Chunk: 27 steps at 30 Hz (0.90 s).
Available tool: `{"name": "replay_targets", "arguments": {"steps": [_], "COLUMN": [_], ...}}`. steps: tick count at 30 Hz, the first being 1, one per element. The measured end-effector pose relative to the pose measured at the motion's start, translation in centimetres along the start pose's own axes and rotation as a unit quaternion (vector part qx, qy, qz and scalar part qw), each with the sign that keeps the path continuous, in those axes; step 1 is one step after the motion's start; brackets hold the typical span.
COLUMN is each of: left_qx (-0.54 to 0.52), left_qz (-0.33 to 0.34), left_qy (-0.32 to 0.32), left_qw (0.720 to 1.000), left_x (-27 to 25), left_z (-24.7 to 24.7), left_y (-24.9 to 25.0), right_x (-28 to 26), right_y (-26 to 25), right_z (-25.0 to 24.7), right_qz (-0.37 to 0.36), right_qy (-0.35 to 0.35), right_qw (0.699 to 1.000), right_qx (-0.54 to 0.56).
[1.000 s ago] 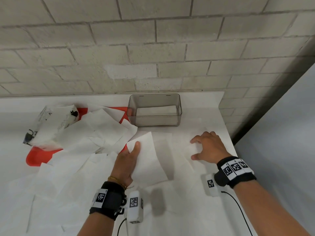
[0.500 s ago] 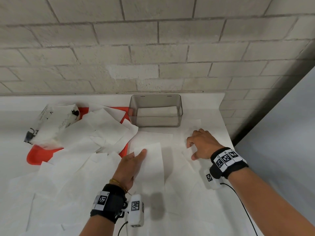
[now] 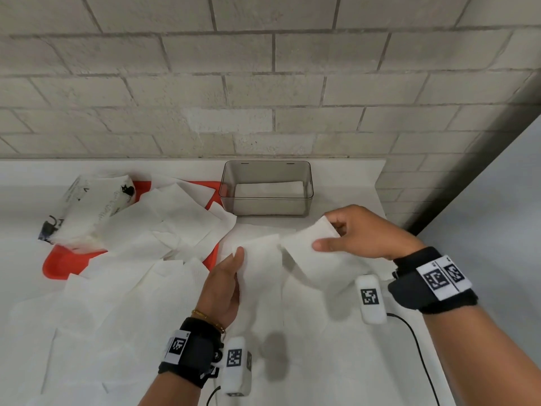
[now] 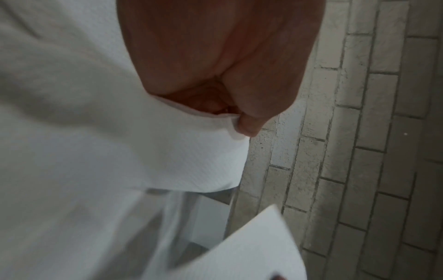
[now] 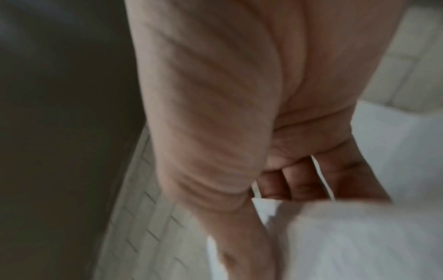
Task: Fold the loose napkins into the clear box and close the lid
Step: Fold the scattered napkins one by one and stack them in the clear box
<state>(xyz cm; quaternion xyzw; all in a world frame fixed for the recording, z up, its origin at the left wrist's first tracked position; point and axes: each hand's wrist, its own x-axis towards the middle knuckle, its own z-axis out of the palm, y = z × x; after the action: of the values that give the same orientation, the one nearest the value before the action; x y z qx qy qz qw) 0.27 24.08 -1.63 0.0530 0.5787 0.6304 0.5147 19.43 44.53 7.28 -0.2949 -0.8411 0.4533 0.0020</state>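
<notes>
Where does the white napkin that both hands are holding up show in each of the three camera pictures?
Head: the napkin is at centre, just below the clear box, between the left hand and the right hand.
Left wrist: it fills the left and middle, pinched under the thumb.
Right wrist: lower right, blurred.
Shared landmark: the grey brick wall.

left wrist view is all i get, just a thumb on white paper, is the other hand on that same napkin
Observer: Yes, the right hand pinches the far corner of the same white paper napkin that the left hand holds.
Operator: anything in the box yet
Observer: The clear plastic box holds a folded white napkin.
Operator: lid on?
Observer: No, the box is open on top; I see no lid.
</notes>
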Motion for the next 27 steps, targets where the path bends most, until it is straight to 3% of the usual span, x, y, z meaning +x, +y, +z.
{"name": "replay_targets", "arguments": {"steps": [2,5,10,14,18,22,25,27], "left_qx": [-0.044,-0.071,-0.033,0.027,0.069,0.137,0.165,0.168], "left_qz": [-0.012,-0.016,0.015,0.02,0.006,0.039,0.037,0.038], "left_qy": [-0.024,-0.057,-0.087,-0.093,-0.092,-0.096,-0.055,-0.029], "left_qw": [0.999,0.996,0.996,0.995,0.993,0.985,0.984,0.985], "left_x": [-0.6,-1.5,-1.7,-1.1,-0.5,-0.4,0.0,0.1], "left_z": [1.1,2.8,3.6,3.0,2.8,2.8,2.5,2.0], "left_y": [0.0,0.0,0.0,-0.1,-0.5,-1.3,-1.4,-1.2], "right_x": [-0.8,-0.4,0.6,0.7,1.0,2.2,3.5,4.7], "right_y": [-1.8,-2.3,-0.7,-0.3,-0.1,1.2,3.9,6.7], "right_z": [0.8,2.8,5.4,5.7,6.4,7.4,7.0,6.4], "right_qz": [-0.013,-0.005,0.031,0.043,0.051,0.053,0.116,0.188], "right_qy": [0.013,0.046,0.055,0.022,0.049,0.067,0.151,0.224], "right_qw": [0.992,0.984,0.992,0.998,0.997,0.996,0.98,0.956], "right_qx": [0.127,0.172,0.112,0.045,0.008,0.014,0.052,0.009]}}
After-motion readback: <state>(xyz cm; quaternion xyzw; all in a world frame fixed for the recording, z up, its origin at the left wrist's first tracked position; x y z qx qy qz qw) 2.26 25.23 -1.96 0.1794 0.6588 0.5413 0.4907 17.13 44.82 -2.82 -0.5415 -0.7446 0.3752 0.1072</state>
